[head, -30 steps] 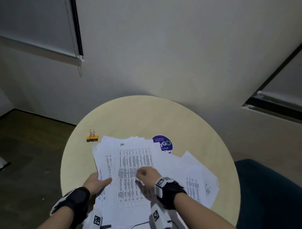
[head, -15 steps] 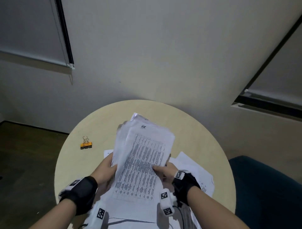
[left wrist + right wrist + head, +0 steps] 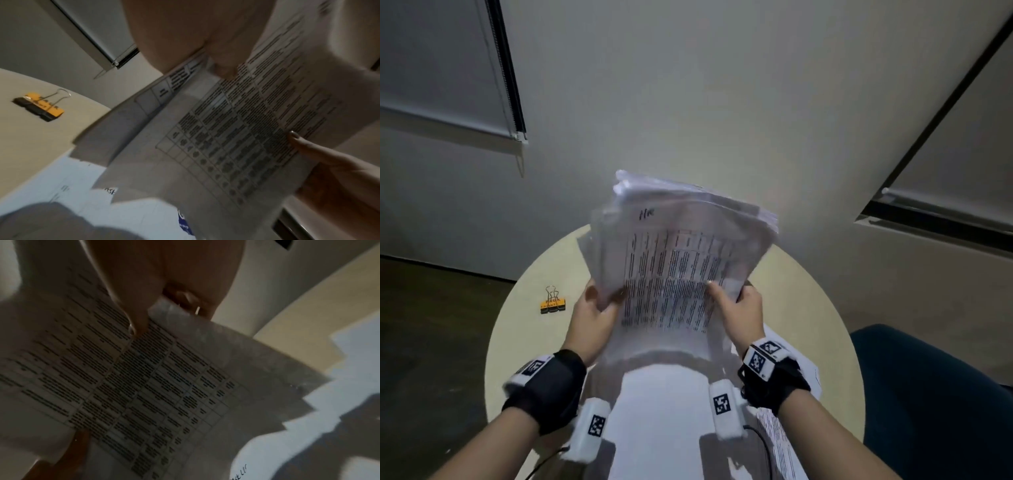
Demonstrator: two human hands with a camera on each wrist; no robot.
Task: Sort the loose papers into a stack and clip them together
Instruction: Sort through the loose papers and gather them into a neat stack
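Loose sheets [image 3: 784,431] lie nearest on round table [image 3: 808,291]. Above them, L hand [image 3: 594,317] & R hand [image 3: 741,313] each grip paper stack [image 3: 681,253], thumbs on front, lifted off table. Far left: binder clip [image 3: 552,303].

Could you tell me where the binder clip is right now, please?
In the head view the binder clip lies on the round table near its left edge, just left of the left hand, untouched.
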